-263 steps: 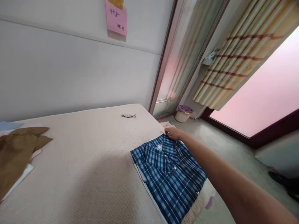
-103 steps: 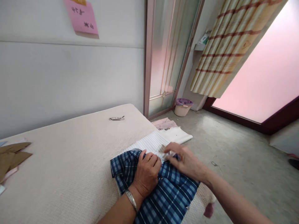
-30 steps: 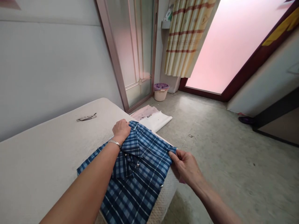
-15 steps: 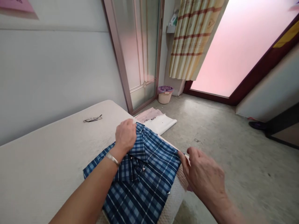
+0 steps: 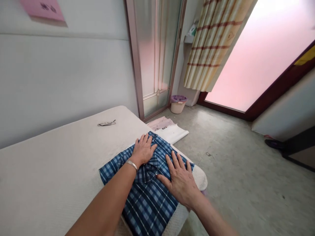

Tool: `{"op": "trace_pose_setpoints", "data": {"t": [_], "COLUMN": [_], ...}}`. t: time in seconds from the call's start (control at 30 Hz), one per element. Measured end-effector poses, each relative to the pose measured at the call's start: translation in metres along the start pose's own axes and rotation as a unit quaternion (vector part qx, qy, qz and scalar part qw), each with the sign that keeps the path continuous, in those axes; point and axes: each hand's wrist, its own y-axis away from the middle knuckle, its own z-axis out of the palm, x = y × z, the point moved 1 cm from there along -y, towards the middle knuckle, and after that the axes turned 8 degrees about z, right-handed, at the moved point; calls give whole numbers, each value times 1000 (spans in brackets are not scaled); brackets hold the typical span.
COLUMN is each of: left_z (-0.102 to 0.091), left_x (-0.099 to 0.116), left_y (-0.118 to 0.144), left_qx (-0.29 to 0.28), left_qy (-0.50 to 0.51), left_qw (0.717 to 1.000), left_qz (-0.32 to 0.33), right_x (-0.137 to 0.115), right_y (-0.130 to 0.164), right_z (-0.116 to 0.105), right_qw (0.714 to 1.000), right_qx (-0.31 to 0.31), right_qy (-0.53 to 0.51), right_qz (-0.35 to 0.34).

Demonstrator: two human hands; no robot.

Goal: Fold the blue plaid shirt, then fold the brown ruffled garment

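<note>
A blue plaid shirt (image 5: 150, 200) lies folded near the corner of a bed with a cream cover (image 5: 61, 170). On its upper part rests my left hand (image 5: 144, 150), palm down with fingers spread; a silver bracelet circles that wrist. My right hand (image 5: 180, 178) presses flat on the right side of the shirt, its fingers also apart. Between the hands a folded sleeve and cuff show in part, and a small shiny button sits by my right thumb. The cloth under both palms is hidden.
Glasses (image 5: 107, 123) lie on the bed toward the wall. Past the bed's edge are a white and pink sheet-like item (image 5: 172, 132) and a bin with a purple liner (image 5: 178, 105). A frosted sliding door (image 5: 157, 65) and a curtain (image 5: 211, 49) stand beyond; a dark shoe (image 5: 274, 144) is at right.
My right hand has left the shirt's right edge, moved inward and flattened onto the cloth. My left hand has opened out from a closed shape and lies spread on the shirt.
</note>
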Motion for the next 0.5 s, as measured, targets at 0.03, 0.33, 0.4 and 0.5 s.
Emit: {"op": "trace_pose_setpoints", "data": {"t": [0.03, 0.33, 0.4, 0.5], "left_z": [-7, -22, -10, 3], "left_x": [1, -12, -18, -22], "left_y": [5, 117, 127, 127], "left_qx": [-6, 115, 109, 124], "left_qy": [6, -114, -113, -100], "left_qw": [1000, 981, 982, 982], "left_qz": [-5, -105, -106, -103], "right_x": [-2, -49, -49, -44], "right_y": [-1, -72, -88, -98], "right_z": [-7, -23, -4, 21], "right_qw": [1000, 992, 994, 994], "right_qx": [-14, 50, 28, 32], "right_qy": [2, -16, -12, -6], "right_qz": [2, -114, -108, -103]}}
